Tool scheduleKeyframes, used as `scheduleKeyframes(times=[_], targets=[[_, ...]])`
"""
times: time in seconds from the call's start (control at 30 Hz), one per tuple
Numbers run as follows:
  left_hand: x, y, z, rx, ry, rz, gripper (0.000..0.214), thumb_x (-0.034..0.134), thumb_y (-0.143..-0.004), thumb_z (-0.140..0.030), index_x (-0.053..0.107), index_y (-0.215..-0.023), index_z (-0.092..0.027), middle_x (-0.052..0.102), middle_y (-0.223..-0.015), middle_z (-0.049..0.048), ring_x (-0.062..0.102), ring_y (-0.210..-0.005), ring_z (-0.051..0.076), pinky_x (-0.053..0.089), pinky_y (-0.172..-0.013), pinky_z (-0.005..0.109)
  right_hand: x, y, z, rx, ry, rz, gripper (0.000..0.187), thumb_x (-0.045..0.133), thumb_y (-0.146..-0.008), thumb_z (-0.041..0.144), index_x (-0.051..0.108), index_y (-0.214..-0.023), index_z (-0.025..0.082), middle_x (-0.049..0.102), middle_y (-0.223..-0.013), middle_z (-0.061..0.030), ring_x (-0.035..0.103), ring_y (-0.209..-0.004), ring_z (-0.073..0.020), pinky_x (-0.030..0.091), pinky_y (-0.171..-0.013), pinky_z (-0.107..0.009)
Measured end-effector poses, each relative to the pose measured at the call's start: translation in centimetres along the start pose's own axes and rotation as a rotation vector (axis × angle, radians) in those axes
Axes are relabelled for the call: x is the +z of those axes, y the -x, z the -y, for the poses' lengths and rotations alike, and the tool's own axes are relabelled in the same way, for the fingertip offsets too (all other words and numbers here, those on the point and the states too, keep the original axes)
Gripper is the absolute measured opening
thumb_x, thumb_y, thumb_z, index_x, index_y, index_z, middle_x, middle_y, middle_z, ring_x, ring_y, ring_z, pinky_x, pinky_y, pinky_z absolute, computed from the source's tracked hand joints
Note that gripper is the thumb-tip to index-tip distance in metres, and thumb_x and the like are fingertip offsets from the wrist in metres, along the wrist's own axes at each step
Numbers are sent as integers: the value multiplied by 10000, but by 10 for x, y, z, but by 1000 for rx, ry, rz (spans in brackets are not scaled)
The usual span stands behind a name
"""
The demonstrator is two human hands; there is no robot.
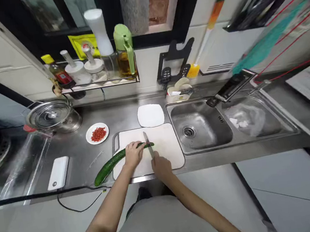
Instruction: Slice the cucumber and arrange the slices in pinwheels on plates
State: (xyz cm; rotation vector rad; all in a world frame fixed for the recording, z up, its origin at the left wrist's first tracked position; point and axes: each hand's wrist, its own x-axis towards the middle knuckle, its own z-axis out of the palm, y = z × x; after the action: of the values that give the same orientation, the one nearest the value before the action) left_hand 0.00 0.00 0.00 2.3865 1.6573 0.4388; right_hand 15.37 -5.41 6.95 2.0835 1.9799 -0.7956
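Observation:
A long green cucumber (110,165) lies slantwise across the white cutting board (163,160), its thick end jutting past the board's left edge. My left hand (133,153) is closed over the cucumber near its thin end. In my right hand (161,166) is the handle of a knife (148,143). The blade points away from me and stands at the cucumber's thin end, just right of my left fingers. Whether it has cut into the cucumber I cannot tell. Behind the board sits a white square plate (150,115).
A small plate (89,135) of chopped red pieces stands left of the board. A white power bank (58,173) with a cable lies near the front edge. A lidded steel pot (71,121) is at back left, the double sink (204,145) at right, a condiment rack (105,85) above.

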Motion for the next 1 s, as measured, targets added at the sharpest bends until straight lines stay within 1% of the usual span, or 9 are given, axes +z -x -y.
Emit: scheduleKeyframes(times=[0.13, 0.27, 0.47, 0.67, 0.87, 1.0], targets=[[0, 1, 1, 4, -1, -2, 358, 436, -936, -303, 582, -1252, -388, 609, -1217, 22, 491, -1069, 233, 364, -870, 397, 1, 2, 4, 15, 13, 1, 410, 297, -958, 223, 393, -1340, 106, 683, -921, -141, 667, -889, -242, 461, -733, -328], [0, 0, 1, 12, -2, -6, 358, 425, -941, -313, 578, -1256, -388, 610, -1212, 27, 495, -1065, 230, 364, -871, 396, -2, 3, 7, 14, 12, 19, 399, 304, -953, 212, 381, -1332, 113, 683, -930, -138, 669, -885, -244, 458, -721, -327], [0, 0, 2, 15, -2, -10, 359, 434, -937, -308, 579, -1257, -382, 609, -1203, 39, 495, -1072, 228, 362, -882, 394, -5, 10, 8, 25, -4, 51, 346, 308, -950, 189, 412, -1273, 122, 683, -933, -138, 667, -895, -227, 439, -738, -309], [1, -1, 2, 6, 5, -10, 356, 442, -933, -300, 586, -1249, -378, 613, -1202, 38, 499, -1073, 230, 360, -877, 395, -2, 17, 7, 19, -2, 82, 326, 315, -944, 184, 416, -1247, 120, 683, -954, -150, 661, -920, -240, 431, -720, -307], [1, -1, 2, 4, 28, -15, 348, 444, -931, -290, 599, -1234, -363, 617, -1195, 40, 506, -1064, 224, 356, -878, 393, -7, 14, 10, 21, 12, 94, 317, 327, -935, 177, 425, -1231, 119, 683, -957, -149, 659, -929, -243, 428, -736, -311], [2, -1, 1, -2, 35, -29, 337, 443, -929, -286, 611, -1214, -350, 621, -1184, 42, 508, -1061, 224, 354, -881, 391, -8, 11, 12, 14, -6, 87, 343, 312, -935, 167, 423, -1254, 113, 683, -954, -148, 661, -919, -247, 434, -731, -321]])
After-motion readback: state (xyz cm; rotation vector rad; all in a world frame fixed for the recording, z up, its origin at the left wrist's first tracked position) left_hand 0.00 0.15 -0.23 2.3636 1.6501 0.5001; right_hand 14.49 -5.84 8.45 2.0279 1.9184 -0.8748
